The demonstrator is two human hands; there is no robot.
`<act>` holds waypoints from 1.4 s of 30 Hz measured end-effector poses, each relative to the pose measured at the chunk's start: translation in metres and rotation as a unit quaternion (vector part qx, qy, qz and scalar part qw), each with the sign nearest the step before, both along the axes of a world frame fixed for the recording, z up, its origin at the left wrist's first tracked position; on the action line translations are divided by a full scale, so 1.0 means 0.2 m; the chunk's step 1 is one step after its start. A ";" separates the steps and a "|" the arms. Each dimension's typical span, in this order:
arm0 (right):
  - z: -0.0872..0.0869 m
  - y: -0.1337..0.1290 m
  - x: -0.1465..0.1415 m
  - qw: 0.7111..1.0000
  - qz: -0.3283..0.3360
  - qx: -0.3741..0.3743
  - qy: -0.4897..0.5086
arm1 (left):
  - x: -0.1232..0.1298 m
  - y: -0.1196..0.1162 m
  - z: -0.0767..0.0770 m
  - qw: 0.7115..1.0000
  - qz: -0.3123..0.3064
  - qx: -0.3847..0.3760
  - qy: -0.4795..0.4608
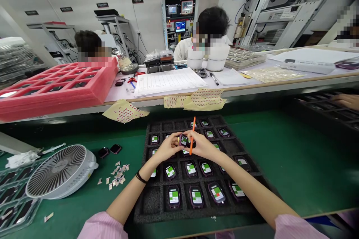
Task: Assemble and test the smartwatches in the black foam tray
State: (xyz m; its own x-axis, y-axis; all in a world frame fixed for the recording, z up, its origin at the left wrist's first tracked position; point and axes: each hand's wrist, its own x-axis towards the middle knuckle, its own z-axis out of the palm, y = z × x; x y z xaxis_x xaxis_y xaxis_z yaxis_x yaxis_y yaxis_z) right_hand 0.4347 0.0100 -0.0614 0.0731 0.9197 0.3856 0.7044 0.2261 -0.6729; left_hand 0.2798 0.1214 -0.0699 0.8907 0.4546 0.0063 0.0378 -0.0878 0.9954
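Observation:
A black foam tray (175, 214) holds rows of small square watch units, many with lit green and white screens. Above its middle, my left hand (170, 147) has its fingers closed on the left side of a dark watch (184, 140). My right hand (202, 145) grips the same watch from the right and also holds an orange pen-like tool (192, 134), upright between its fingers. Both hands partly cover the units beneath them.
A round grey fan (62, 170), two dark watches (109, 151) and scattered small pieces (119, 176) lie left on the green table. A shelf ahead bears a pink foam tray (95, 95). Another person's hand (346, 101) is at far right.

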 end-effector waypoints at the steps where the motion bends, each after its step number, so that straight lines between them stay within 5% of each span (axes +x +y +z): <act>1: -0.01 0.00 -0.01 1.000 -0.002 0.001 0.002 | 0.00 0.00 0.00 1.000 0.001 -0.001 0.004; 16: 0.01 0.00 -0.05 0.988 -0.007 0.012 0.154 | 0.00 -0.02 0.07 0.989 0.090 -0.116 0.034; 21: 0.00 -0.01 -0.05 0.997 -0.028 0.042 0.051 | 0.01 -0.02 0.05 0.976 0.125 -0.167 0.060; 26: 0.00 -0.02 -0.07 0.997 0.009 0.054 -0.049 | 0.00 -0.03 0.06 0.983 0.121 -0.128 0.060; 42: -0.01 -0.01 -0.08 0.997 -0.007 0.063 -0.045 | 0.00 -0.06 0.09 0.982 0.110 -0.151 0.026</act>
State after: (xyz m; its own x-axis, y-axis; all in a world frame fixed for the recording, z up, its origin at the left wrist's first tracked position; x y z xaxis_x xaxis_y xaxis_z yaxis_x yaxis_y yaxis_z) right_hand 0.4192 0.0078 -0.0629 0.0461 0.8623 0.5043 0.7648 0.2943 -0.5731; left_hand 0.2794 0.1090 -0.0514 0.7665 0.6097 -0.2018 0.0743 0.2278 0.9709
